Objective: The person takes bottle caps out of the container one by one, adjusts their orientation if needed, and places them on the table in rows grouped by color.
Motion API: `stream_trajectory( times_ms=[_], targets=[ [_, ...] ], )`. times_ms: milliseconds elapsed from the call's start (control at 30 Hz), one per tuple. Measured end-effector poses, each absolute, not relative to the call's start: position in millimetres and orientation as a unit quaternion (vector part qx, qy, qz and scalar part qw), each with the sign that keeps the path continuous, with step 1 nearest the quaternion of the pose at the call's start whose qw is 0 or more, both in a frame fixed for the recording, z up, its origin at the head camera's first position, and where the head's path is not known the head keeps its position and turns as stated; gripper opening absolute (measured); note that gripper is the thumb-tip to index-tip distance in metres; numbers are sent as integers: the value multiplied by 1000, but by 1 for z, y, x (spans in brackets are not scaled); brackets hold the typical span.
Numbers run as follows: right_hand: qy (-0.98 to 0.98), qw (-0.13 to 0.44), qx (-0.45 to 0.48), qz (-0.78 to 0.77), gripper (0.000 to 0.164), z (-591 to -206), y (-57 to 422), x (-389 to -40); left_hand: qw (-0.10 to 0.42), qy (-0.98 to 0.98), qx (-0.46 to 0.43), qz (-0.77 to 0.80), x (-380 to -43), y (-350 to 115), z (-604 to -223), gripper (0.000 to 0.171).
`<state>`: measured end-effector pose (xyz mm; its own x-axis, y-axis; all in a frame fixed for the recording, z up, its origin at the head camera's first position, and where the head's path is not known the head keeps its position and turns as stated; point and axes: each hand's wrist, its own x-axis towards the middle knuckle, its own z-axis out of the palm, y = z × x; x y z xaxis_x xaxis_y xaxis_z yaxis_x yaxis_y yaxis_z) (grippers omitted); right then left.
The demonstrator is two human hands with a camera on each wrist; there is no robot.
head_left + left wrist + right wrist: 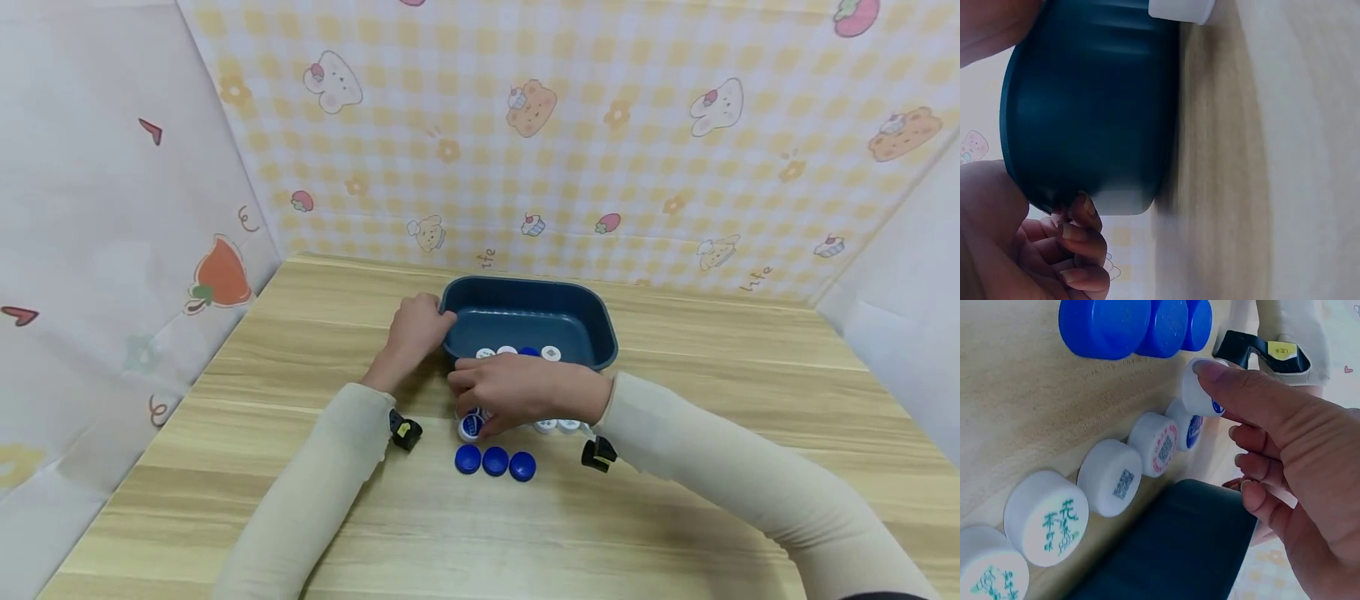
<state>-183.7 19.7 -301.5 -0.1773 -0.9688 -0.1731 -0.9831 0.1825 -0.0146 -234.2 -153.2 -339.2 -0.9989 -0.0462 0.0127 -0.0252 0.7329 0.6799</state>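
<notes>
My left hand (417,327) grips the left rim of a dark blue plastic basin (603,321), thumb over the edge and fingers curled behind the outside. In front of the basin, my right hand (517,388) pinches a white bottle cap with blue print (1192,394) between thumb and a finger that is mostly hidden. Beside that cap in the right wrist view, a row of several white bottle caps (1107,481) stands printed side up along the basin wall. Nearer the person, three blue bottle caps (495,462) lie in a row.
Inside the basin, several white caps (551,353) and a blue cap (528,351) show above my right hand, which hides part of the near rim. The wood-grain table (450,542) ends at a patterned cloth wall (570,167) behind the basin.
</notes>
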Motion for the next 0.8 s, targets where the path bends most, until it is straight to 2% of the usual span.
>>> stream_trajectory(
  times_ms=[800],
  targets=[
    [752, 45, -654, 68, 32, -309, 12, -181, 13, -930, 16, -367, -234, -153, -339, 27]
  ],
)
